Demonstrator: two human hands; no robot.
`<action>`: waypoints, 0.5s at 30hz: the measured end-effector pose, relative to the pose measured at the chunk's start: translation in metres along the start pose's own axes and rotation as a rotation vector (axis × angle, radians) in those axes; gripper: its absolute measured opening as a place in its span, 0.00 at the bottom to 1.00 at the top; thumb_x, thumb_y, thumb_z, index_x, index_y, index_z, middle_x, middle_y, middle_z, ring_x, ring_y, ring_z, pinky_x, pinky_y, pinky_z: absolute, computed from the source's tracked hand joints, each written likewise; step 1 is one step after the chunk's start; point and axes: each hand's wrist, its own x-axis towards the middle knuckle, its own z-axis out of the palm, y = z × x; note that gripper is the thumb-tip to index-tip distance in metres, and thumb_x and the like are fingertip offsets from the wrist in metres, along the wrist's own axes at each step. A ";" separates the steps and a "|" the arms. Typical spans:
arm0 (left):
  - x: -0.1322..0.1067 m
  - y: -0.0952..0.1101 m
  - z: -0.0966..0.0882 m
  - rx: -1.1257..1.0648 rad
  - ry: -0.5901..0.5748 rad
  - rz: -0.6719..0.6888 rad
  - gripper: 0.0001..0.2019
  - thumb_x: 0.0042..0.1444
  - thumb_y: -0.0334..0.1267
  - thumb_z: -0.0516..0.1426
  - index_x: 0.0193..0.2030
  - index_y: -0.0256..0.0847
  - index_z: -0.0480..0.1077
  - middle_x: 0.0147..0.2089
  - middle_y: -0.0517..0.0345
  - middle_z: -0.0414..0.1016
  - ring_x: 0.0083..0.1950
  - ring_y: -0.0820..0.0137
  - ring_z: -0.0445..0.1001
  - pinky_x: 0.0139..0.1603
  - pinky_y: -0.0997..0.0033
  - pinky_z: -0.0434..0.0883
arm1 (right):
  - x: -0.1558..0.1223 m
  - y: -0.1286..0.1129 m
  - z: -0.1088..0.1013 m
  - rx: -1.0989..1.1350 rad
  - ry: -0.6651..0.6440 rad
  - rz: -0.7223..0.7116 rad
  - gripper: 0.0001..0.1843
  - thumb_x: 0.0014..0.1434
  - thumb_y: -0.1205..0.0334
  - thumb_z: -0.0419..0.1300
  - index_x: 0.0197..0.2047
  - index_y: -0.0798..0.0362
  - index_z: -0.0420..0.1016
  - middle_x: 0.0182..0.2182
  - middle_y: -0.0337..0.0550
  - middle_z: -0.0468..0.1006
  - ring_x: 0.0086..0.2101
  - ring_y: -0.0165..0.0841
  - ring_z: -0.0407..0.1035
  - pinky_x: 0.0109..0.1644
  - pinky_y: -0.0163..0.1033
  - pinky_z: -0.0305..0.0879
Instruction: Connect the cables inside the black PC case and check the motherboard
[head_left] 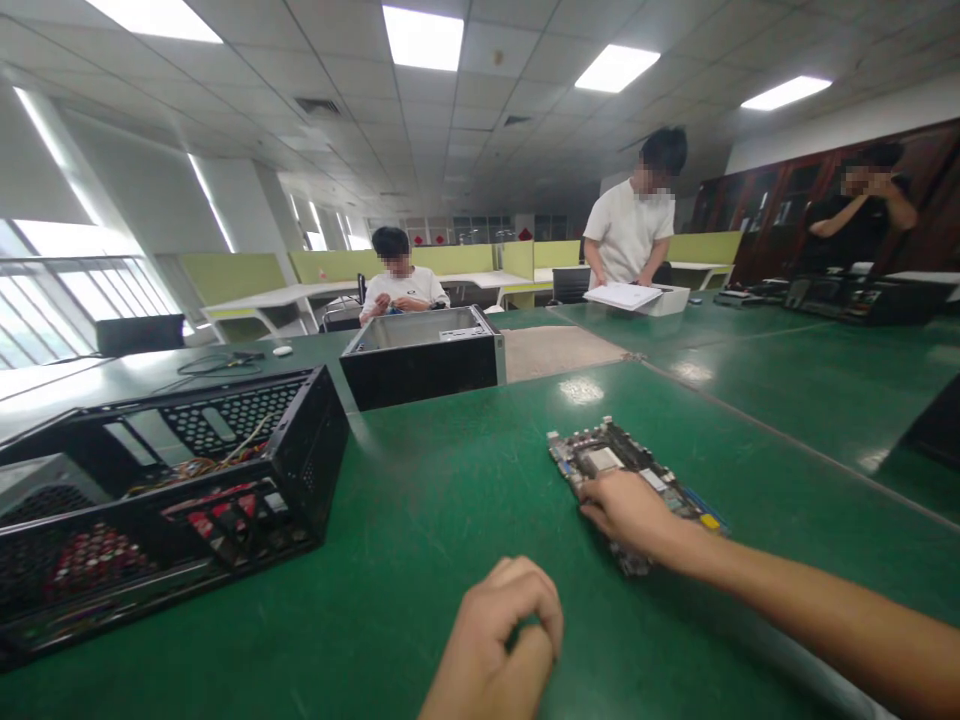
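A motherboard (660,480) with a pale square processor (602,460) near its far end is at the right of the green table. Over its near side is my right hand (626,510), palm down, with bent fingers and thumb closed on the board's near-left edge. The fingertips are partly hidden. My left hand (499,630) hovers nearer to me, left of the board and apart from it. Its fingers curl in toward the thumb, and green tabletop shows through the loop with nothing visible inside.
An open black computer case (300,500) with wires and a power supply (49,485) stands at the left. Another case (427,370) stands farther back. Beyond are a seated person (405,285), a standing person (630,235) with a white box (667,300), and a third person at far right.
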 end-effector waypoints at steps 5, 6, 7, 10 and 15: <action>0.004 -0.006 -0.042 0.319 0.220 -0.013 0.06 0.51 0.29 0.46 0.25 0.41 0.59 0.33 0.56 0.66 0.38 0.64 0.65 0.41 0.64 0.62 | -0.058 -0.057 0.001 0.240 -0.098 -0.464 0.09 0.58 0.59 0.55 0.36 0.50 0.75 0.35 0.42 0.76 0.38 0.33 0.68 0.41 0.35 0.60; 0.004 -0.013 -0.049 0.407 0.224 -0.028 0.06 0.51 0.29 0.46 0.28 0.41 0.61 0.36 0.55 0.67 0.41 0.63 0.65 0.44 0.63 0.62 | -0.066 -0.063 -0.001 0.272 -0.127 -0.550 0.08 0.58 0.59 0.55 0.36 0.50 0.75 0.35 0.41 0.76 0.38 0.32 0.68 0.40 0.35 0.60; 0.003 -0.021 -0.056 0.495 0.223 -0.050 0.07 0.51 0.29 0.47 0.32 0.41 0.64 0.40 0.53 0.69 0.45 0.62 0.65 0.48 0.62 0.62 | -0.072 -0.067 -0.004 0.291 -0.154 -0.628 0.08 0.58 0.60 0.55 0.36 0.50 0.75 0.35 0.40 0.75 0.37 0.31 0.67 0.39 0.34 0.60; -0.002 -0.047 -0.072 0.700 0.165 -0.134 0.19 0.51 0.31 0.52 0.52 0.41 0.66 0.58 0.51 0.65 0.60 0.60 0.59 0.61 0.58 0.56 | -0.084 -0.070 -0.016 0.284 -0.222 -0.740 0.06 0.56 0.64 0.55 0.33 0.51 0.74 0.34 0.39 0.75 0.34 0.29 0.67 0.37 0.33 0.59; -0.008 -0.066 -0.075 0.827 0.006 -0.250 0.22 0.52 0.33 0.55 0.56 0.44 0.66 0.54 0.55 0.71 0.55 0.60 0.65 0.56 0.59 0.62 | -0.076 -0.062 -0.034 0.326 -0.325 -0.656 0.09 0.53 0.59 0.61 0.38 0.48 0.76 0.33 0.37 0.77 0.35 0.32 0.69 0.38 0.35 0.61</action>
